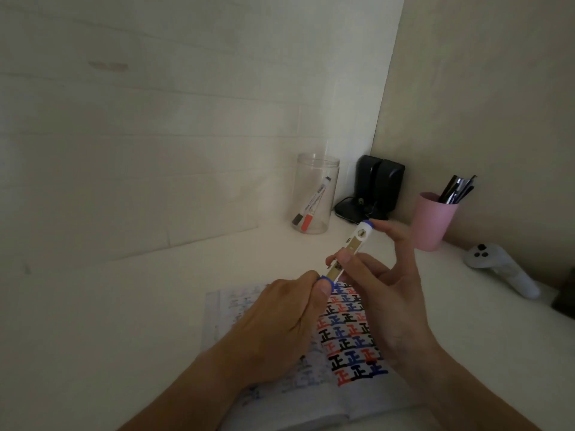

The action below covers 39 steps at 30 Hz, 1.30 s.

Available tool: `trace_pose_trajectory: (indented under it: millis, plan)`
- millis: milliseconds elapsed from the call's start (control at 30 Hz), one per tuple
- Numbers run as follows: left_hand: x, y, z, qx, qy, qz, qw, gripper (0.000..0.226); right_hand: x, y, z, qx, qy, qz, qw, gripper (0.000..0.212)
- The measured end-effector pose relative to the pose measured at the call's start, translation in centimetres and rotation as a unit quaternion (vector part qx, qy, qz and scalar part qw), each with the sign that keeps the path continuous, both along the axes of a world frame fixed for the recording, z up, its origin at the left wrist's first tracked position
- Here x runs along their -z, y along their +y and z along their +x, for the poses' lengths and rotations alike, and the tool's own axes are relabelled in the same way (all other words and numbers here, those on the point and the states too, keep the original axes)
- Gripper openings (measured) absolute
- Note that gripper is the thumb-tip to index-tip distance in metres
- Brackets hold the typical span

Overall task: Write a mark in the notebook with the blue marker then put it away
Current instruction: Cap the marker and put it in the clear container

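A white marker with blue ends [354, 244] is held slanted above the open notebook [351, 340], whose right page is full of red, blue and black marks. My right hand [379, 293] grips the barrel, with a fingertip touching its upper blue end. My left hand [280, 318] is closed around the marker's lower blue cap [326, 283]. Whether the cap is seated on the marker or loose is hidden by my fingers.
A clear plastic jar [315, 194] with a red and a black marker stands at the back. Right of it are black speakers [373, 188], a pink cup [432, 220] of dark pens and a white controller [504, 269]. A wall corner closes the desk behind.
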<state>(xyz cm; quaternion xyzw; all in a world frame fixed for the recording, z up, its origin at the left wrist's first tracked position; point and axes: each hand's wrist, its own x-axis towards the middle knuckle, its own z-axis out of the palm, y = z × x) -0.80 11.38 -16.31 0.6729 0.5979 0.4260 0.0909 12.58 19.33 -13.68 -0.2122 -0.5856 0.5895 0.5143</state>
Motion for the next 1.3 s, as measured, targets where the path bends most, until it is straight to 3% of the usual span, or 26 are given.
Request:
trace_pose_trajectory:
  millis: [133, 233, 333, 467, 567, 667, 833, 967, 1133, 1300]
  plan:
    - [0.7, 0.7, -0.8, -0.013, 0.092, -0.003, 0.996, 0.038, 1.6, 0.6, 0.0, -0.020, -0.004, -0.049, 0.999, 0.048]
    - [0.5, 1.1, -1.4, -0.032, 0.180, -0.013, 0.983, 0.051, 2.5, 1.0, 0.1, -0.060, -0.044, -0.078, 0.994, 0.041]
    - [0.4, 1.3, -1.5, -0.061, 0.216, 0.008, 0.974, 0.065, 2.6, 1.2, 0.0, -0.106, -0.122, -0.047, 0.986, 0.036]
    - [0.9, 1.2, -3.2, -0.159, 0.219, 0.039, 0.962, 0.052, 1.7, 1.7, -0.6, -0.114, -0.189, -0.093, 0.971, 0.032]
    - [1.2, 1.3, -4.4, -0.238, 0.222, 0.049, 0.944, 0.046, -2.0, 3.6, -1.9, -0.047, -0.226, -0.015, 0.973, 0.034]
    - [1.2, 1.6, -4.8, -0.283, 0.242, 0.059, 0.926, 0.044, -7.9, 7.5, -4.5, 0.095, -0.147, 0.097, 0.980, 0.041]
    - [1.7, 2.0, -4.9, -0.304, 0.262, 0.063, 0.914, 0.043, -13.8, 13.1, -9.9, 0.274, -0.071, 0.231, 0.931, 0.043]
    - [1.8, 2.5, -5.1, -0.317, 0.255, 0.079, 0.910, 0.040, -13.4, 16.2, -12.8, 0.309, -0.139, 0.284, 0.897, 0.037]
    - [1.9, 2.6, -5.0, -0.315, 0.253, 0.076, 0.912, 0.042, -10.3, 18.8, -14.4, 0.310, -0.310, 0.288, 0.851, 0.023]
    - [2.0, 2.7, -5.0, -0.326, 0.250, 0.063, 0.909, 0.041, -8.8, 19.7, -15.0, 0.296, -0.359, 0.261, 0.846, 0.014]
